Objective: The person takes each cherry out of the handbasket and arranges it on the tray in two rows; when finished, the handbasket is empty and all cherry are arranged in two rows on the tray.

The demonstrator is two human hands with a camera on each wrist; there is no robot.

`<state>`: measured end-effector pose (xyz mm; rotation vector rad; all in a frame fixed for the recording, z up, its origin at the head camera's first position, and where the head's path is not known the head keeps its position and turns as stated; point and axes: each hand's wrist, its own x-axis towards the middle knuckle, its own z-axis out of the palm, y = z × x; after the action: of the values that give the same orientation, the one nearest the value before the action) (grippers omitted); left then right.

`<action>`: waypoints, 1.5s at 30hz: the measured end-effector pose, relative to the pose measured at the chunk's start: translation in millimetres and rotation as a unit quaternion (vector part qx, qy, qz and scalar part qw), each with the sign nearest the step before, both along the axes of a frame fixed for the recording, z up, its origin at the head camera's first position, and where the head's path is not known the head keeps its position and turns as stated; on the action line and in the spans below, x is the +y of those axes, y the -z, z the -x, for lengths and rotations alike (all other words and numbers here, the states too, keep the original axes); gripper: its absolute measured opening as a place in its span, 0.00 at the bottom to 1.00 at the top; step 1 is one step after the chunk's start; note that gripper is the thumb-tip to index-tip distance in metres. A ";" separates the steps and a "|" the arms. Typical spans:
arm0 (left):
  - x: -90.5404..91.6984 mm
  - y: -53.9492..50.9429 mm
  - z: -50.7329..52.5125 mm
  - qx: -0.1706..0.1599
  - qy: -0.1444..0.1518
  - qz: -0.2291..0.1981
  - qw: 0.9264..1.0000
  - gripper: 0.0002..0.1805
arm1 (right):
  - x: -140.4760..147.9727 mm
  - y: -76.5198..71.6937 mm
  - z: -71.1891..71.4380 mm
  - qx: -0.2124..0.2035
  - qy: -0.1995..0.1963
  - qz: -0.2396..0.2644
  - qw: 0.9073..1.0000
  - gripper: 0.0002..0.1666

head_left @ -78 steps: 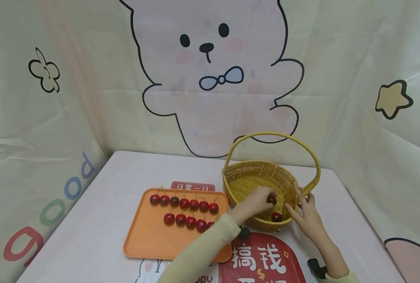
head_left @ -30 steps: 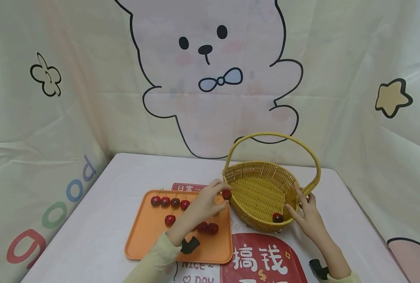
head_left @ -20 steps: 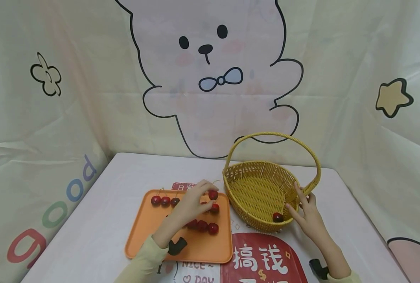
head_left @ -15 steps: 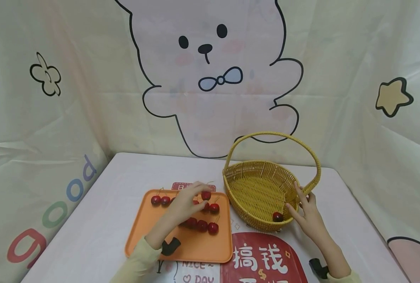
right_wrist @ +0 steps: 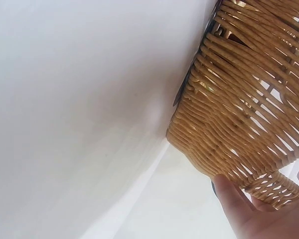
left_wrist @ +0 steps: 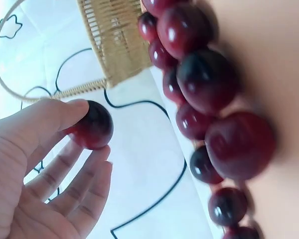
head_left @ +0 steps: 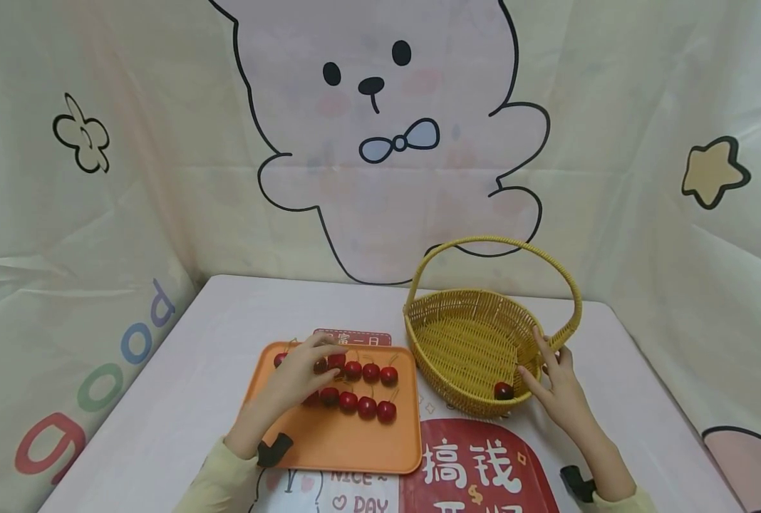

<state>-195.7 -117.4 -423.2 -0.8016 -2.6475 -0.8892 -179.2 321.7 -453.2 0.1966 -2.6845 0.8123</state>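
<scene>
My left hand (head_left: 300, 374) is above the orange tray (head_left: 355, 449) in the head view. It pinches a dark red cherry (left_wrist: 92, 124) between thumb and fingertips, plain in the left wrist view. Two rows of cherries lie on the tray, several with stems, including one at the right end of the near row (head_left: 386, 412); the hand covers part of both rows. My right hand (head_left: 563, 392) holds the right rim of the yellow wicker basket (head_left: 464, 385), near the handle's foot. One cherry (head_left: 504, 390) lies inside the basket, towards its near right side.
The basket's tall arched handle (head_left: 492, 240) rises over its opening. Under the tray and in front of the basket lies a printed mat (head_left: 477, 463) in red and white. Behind the white table (head_left: 252, 299) hangs a cloth backdrop (head_left: 380, 192) with a cartoon bear.
My left hand has gone from inside the basket to the tray, then leftward along the far row with a cherry. The basket went from two cherries to one. My right hand stays put.
</scene>
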 end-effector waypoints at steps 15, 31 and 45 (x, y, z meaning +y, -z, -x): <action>-37.0 2.2 -8.7 -0.055 -0.040 0.024 0.997 0.20 | 0.4 0.6 0.3 0.007 -0.003 0.000 1.000 0.47; -60.4 15.9 -17.0 -0.108 -0.053 0.068 0.990 0.16 | 0.4 -0.6 0.4 -0.001 -0.004 0.001 1.000 0.48; -61.3 26.3 -10.8 -0.149 -0.071 0.087 0.983 0.15 | 0.2 -0.8 -0.5 0.001 -0.006 0.002 1.000 0.47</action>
<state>-184.9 -178.6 -449.5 -0.5429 -3.0324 -0.8036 -178.6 321.9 -452.4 0.2120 -2.6820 0.8199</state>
